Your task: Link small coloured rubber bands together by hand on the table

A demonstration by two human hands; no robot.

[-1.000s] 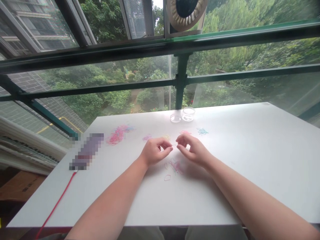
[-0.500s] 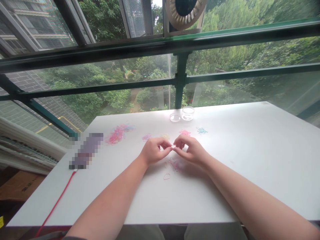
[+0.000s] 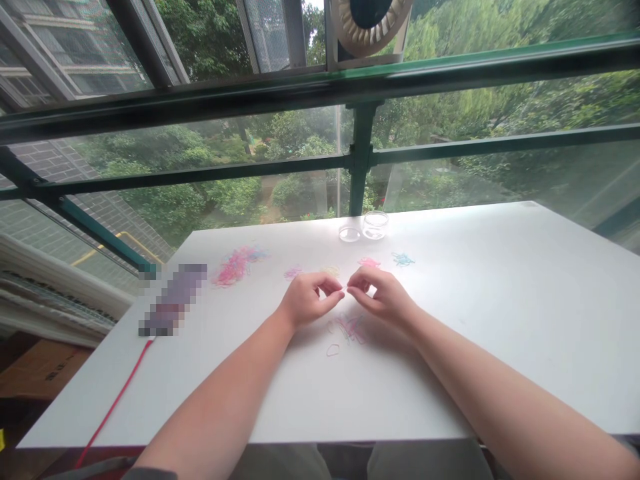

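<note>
My left hand (image 3: 311, 297) and my right hand (image 3: 381, 293) meet over the middle of the white table (image 3: 480, 280). Thumb and forefinger are pinched on each, the tips a small gap apart. Whatever they grip is too small to make out. Just below lies a loose pile of pink and purple rubber bands (image 3: 352, 329), with a single rubber band (image 3: 333, 349) in front of it. Behind my hands are small heaps: purple bands (image 3: 293, 273), yellow bands (image 3: 330, 271), partly hidden, pink bands (image 3: 369, 263) and blue bands (image 3: 403, 259).
A larger mixed heap of bands (image 3: 239, 265) spreads at the left. At the back edge stand a clear round jar (image 3: 375, 225) and its lid (image 3: 349, 234). A blurred-out device (image 3: 175, 300) with a red cable (image 3: 117, 400) lies far left. Green railing (image 3: 363, 150) runs behind the table.
My fingertips have drawn slightly apart; the pale bit that showed between them is hardly visible now. The heaps and jar stay put, with a slight shift of the camera.
</note>
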